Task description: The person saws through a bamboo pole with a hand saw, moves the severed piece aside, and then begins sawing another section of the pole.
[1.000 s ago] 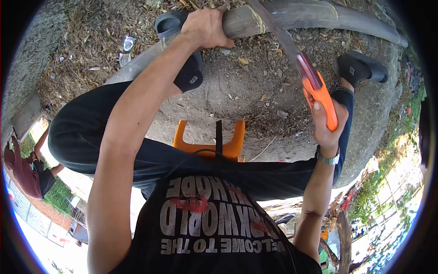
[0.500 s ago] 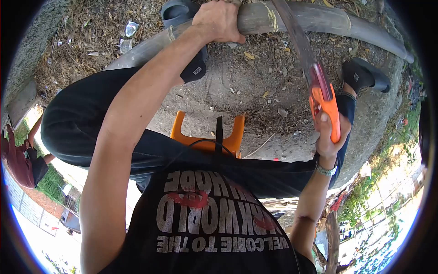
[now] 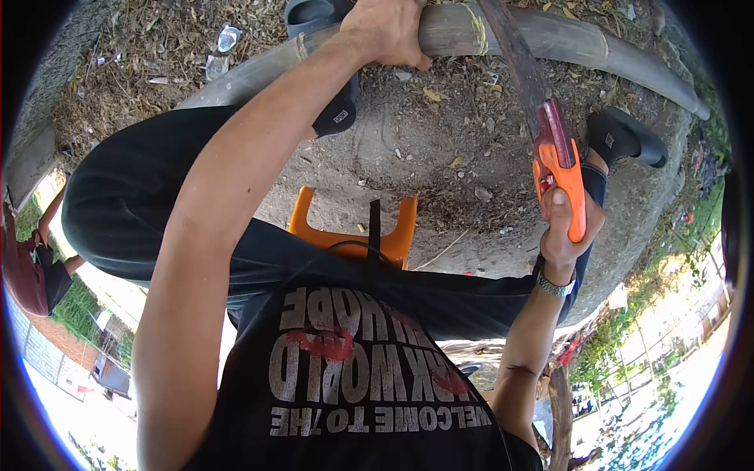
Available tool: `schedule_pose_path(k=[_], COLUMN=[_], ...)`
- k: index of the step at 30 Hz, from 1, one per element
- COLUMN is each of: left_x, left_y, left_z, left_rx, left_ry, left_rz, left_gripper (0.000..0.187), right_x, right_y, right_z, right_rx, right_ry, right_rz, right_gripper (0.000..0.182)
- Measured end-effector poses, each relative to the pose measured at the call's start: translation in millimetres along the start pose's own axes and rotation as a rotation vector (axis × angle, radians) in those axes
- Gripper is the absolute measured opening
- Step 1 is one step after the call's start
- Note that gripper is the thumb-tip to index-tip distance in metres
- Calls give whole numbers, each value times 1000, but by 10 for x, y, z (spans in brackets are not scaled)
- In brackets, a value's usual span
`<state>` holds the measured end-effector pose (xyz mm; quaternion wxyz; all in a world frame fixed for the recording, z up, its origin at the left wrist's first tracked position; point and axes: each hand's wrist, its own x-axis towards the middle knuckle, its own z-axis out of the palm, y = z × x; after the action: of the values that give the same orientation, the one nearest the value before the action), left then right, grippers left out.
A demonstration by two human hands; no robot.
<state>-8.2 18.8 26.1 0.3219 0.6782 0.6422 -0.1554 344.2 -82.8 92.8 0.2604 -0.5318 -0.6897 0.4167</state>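
Note:
My left hand [image 3: 390,33] is wrapped around a long grey bamboo pole [image 3: 542,33] that runs across the top of the view, bent by the wide lens. In my right hand [image 3: 571,231] is the orange handle [image 3: 571,184] of a hand saw. Its dark blade [image 3: 514,55] slants up and left across the pole, just right of a node with pale frayed fibres [image 3: 479,30]. The blade's far end lies beyond the top edge. Whether the teeth have cut into the pole cannot be made out.
An orange stool [image 3: 345,235] is beneath me. My dark shoes [image 3: 624,135] stand on dirt strewn with dry leaves. Clear plastic litter [image 3: 220,67] lies at upper left. Another person [image 3: 31,271] is at the far left edge. A wooden trunk [image 3: 561,408] stands at lower right.
The saw has shifted slightly forward, its handle a little higher in view. My left hand and the pole appear slightly further right. Both grips are the same.

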Motion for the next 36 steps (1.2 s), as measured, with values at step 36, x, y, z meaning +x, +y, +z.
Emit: schedule_pose_path(k=[36], left_x=[258], left_y=[-134], left_z=[252], left_rx=[68], left_ry=[246], left_rz=[94], left_gripper=[93], right_x=[231], right_y=[-77], right_z=[12], right_rx=[-53], right_ry=[-32], right_rz=[-132], right_gripper=[11])
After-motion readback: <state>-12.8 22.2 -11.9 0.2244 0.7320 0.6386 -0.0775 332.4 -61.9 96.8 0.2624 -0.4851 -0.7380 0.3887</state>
